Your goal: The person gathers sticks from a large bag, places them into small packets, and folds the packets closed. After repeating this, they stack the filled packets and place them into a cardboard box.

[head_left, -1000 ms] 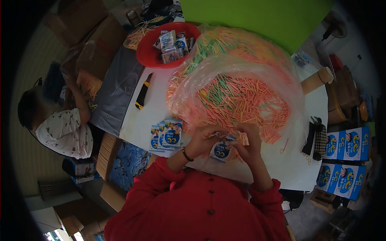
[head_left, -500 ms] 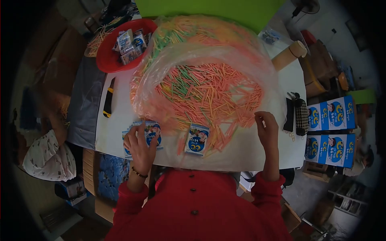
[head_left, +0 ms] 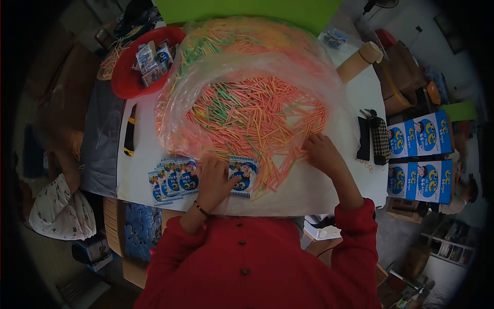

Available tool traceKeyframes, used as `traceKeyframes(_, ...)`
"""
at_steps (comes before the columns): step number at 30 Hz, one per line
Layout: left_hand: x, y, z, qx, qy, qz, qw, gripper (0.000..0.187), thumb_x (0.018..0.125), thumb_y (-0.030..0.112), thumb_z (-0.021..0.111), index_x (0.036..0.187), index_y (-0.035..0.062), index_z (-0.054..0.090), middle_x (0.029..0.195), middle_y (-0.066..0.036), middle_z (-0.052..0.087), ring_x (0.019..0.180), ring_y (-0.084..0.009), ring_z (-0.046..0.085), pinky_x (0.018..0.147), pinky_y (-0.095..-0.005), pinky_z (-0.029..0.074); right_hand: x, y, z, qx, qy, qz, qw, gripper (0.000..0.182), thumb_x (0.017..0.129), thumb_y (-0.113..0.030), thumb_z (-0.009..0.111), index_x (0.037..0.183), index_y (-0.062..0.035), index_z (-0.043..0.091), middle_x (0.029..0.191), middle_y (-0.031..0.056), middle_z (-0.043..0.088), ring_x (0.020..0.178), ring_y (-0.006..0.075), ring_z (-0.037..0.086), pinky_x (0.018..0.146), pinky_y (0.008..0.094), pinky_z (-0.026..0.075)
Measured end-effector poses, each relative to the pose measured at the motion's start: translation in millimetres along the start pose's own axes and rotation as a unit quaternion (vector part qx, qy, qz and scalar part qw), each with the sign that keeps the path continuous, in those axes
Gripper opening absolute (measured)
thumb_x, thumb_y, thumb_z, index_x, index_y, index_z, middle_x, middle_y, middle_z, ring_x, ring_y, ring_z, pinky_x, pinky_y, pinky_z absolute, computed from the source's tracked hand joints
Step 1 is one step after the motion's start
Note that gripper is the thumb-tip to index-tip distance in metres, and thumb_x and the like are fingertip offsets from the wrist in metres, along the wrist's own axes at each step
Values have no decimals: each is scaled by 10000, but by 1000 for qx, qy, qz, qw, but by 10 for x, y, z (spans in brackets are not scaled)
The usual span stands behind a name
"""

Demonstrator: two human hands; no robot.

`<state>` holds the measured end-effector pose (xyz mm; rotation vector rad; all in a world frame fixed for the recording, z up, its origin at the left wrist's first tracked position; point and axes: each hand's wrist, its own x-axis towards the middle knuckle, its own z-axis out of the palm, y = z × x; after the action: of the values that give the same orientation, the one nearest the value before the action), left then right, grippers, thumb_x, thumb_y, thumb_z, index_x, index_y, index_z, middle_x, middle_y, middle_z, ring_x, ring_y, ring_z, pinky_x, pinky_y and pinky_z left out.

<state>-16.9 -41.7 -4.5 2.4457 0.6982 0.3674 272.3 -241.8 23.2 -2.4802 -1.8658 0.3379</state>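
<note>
My left hand (head_left: 213, 180) is at the table's front edge, fingers apart, its thumb on a blue-and-white printed packet (head_left: 243, 172). To its left several like packets (head_left: 180, 177) lie overlapped in a row. My right hand (head_left: 327, 157) reaches the right side of the loose coloured sticks (head_left: 257, 113), its fingertips among the edge ones; I see nothing held in it. The thin sticks, pink, yellow, orange and green, spill from a large clear plastic bag (head_left: 231, 67) onto the table.
A red bowl (head_left: 121, 77) with packets stands back left, a yellow-black utility knife (head_left: 129, 136) below it. On the right are a tan cylinder (head_left: 360, 62), a checked pouch (head_left: 380, 139) and blue-white boxes (head_left: 419, 180). A person's patterned sleeve (head_left: 62, 211) shows at left.
My left hand has moved right, from the packets on the left to the single packet. The right hand has gone up and left to the sticks. The view has shifted slightly.
</note>
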Motion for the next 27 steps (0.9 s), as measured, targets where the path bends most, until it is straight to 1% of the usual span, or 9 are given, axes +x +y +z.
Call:
traceKeyframes(4,14,-122,26,-77,-21,8,997,337,721,286,745,710,68,488,811,-89,473,847,-290,467,769,-405,308,-200,195,149,103,125,-25,986,270,754,-12,636,1018,-35,583,1115,116,590,1099,245,545,919,336,444)
traceKeyframes(6,4,-169,34,-134,-24,0,991,337,736,260,737,692,60,470,784,-94,464,817,-295,462,740,-395,313,-349,260,267,458,123,98,875,198,881,-23,572,1078,-37,558,1109,77,598,1091,172,555,946,311,430)
traceKeyframes(7,2,-179,13,-129,-26,8,991,335,753,245,727,680,51,464,765,-99,457,793,-294,455,725,-387,317,-386,269,359,457,122,100,875,198,881,-23,572,1078,-37,558,1109,77,598,1091,172,555,946,311,430)
traceKeyframes(9,-3,-176,11,-124,-30,18,992,336,770,230,718,668,43,459,746,-103,449,770,-293,449,709,-379,321,-415,234,484,613,268,85,738,230,960,-53,504,1189,-41,512,1083,43,597,1053,136,555,933,280,429)
traceKeyframes(13,-13,-142,-25,-145,5,70,987,297,797,165,696,675,12,472,770,-113,477,761,-292,468,690,-379,350,-365,37,584,624,345,124,691,203,962,-39,485,1162,-27,515,1031,40,602,969,129,568,913,278,440)
traceKeyframes(18,-44,-76,-14,-178,53,75,980,165,822,105,665,812,-23,562,828,-127,530,814,-315,507,699,-377,400,-345,101,669,505,295,178,791,149,968,-86,506,1099,-18,527,1000,42,594,924,115,564,849,239,437)
traceKeyframes(22,-29,-112,-55,-170,62,62,982,186,849,86,629,998,-24,605,901,-140,565,878,-328,536,742,-383,432,-287,11,445,561,348,179,730,147,983,-126,488,1064,-14,538,957,51,599,863,114,560,796,244,441)
traceKeyframes(25,63,-107,-111,-111,51,86,989,240,851,98,628,1063,-11,602,928,-143,574,891,-325,547,759,-396,438,-200,-428,81,480,202,212,827,107,956,-122,540,1020,-37,537,824,34,561,776,140,556,708,297,453)
traceKeyframes(27,106,-58,-125,-62,43,117,990,259,846,108,633,1077,-3,599,930,-144,576,889,-322,552,765,-404,438,-68,-701,9,258,85,-71,960,174,874,-110,606,1028,-52,553,803,79,580,755,230,586,678,353,467)
